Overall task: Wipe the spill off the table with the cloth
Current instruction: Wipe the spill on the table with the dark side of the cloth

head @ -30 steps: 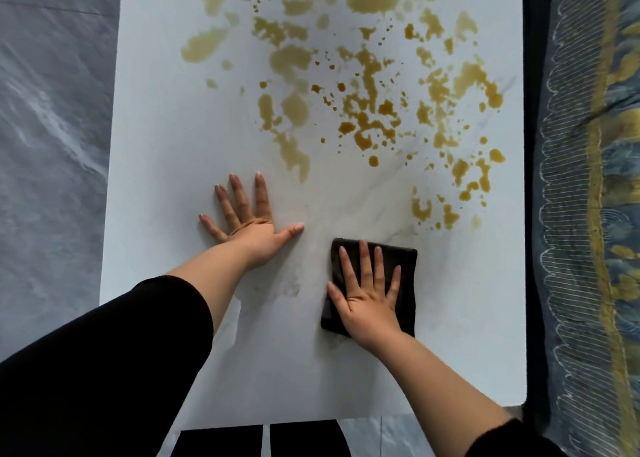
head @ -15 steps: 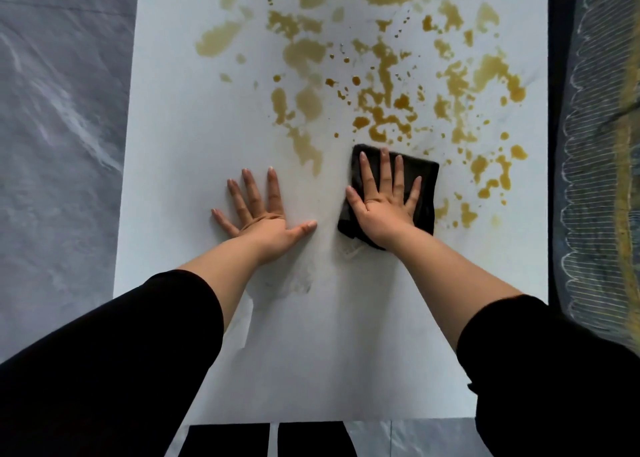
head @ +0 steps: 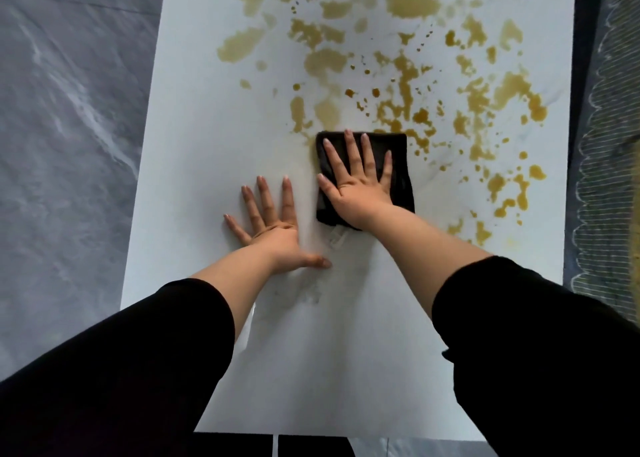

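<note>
- Both hands lie flat, fingers straight: right hand (head: 356,191) presses the cloth (head: 401,151), left hand (head: 273,233) rests bare on the table (head: 207,138) just beside the cloth.
- Most spill (head: 408,86) lies beyond the cloth's far edge; firm, overlapping strokes seem best.

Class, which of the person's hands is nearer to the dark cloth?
Right. The right hand presses flat on the cloth; the left hand lies flat on the table, left of the cloth and apart from it.
</note>
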Action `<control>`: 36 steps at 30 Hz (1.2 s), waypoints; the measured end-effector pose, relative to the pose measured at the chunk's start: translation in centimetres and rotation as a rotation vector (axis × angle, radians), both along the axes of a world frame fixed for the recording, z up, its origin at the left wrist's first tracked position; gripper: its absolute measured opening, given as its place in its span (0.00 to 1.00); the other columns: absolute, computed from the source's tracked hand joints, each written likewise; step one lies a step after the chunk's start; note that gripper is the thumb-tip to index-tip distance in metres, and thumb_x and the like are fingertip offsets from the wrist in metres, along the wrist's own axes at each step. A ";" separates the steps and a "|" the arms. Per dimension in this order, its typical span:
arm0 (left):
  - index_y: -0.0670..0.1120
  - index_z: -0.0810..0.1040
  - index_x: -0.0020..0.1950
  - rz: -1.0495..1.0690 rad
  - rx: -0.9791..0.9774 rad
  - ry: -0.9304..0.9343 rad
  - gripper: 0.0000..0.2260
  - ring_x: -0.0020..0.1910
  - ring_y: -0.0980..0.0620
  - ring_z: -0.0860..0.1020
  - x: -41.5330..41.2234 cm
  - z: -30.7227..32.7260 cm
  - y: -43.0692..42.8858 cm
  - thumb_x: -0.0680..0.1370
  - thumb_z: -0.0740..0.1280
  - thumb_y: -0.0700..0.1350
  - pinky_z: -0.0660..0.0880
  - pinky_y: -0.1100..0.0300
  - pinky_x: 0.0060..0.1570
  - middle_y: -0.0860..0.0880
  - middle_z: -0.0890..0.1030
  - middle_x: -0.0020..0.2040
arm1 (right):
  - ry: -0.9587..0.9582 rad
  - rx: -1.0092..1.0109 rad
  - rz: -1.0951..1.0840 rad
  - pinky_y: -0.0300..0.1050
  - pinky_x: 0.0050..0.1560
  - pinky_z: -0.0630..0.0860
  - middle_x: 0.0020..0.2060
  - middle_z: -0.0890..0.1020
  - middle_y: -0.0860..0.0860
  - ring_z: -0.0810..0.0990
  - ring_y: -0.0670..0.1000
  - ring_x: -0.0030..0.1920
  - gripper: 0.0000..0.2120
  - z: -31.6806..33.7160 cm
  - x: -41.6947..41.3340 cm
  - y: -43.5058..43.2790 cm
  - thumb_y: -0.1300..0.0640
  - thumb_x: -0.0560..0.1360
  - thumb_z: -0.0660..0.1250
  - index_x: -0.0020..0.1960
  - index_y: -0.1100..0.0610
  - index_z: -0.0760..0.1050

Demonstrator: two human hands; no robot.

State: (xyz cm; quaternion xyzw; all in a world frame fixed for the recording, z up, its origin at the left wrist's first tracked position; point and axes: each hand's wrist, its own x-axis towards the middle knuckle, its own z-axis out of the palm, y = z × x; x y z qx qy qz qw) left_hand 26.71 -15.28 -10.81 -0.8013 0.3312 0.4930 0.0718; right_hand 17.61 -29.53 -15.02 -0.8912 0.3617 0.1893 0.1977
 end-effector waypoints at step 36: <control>0.58 0.10 0.58 0.026 0.032 0.030 0.69 0.56 0.43 0.10 0.5 0.0 -0.1 0.57 0.73 0.72 0.18 0.33 0.48 0.47 0.09 0.58 | -0.007 0.085 0.167 0.51 0.61 0.16 0.68 0.22 0.36 0.20 0.42 0.68 0.27 0.8 0.4 1.9 0.35 0.77 0.41 0.65 0.28 0.24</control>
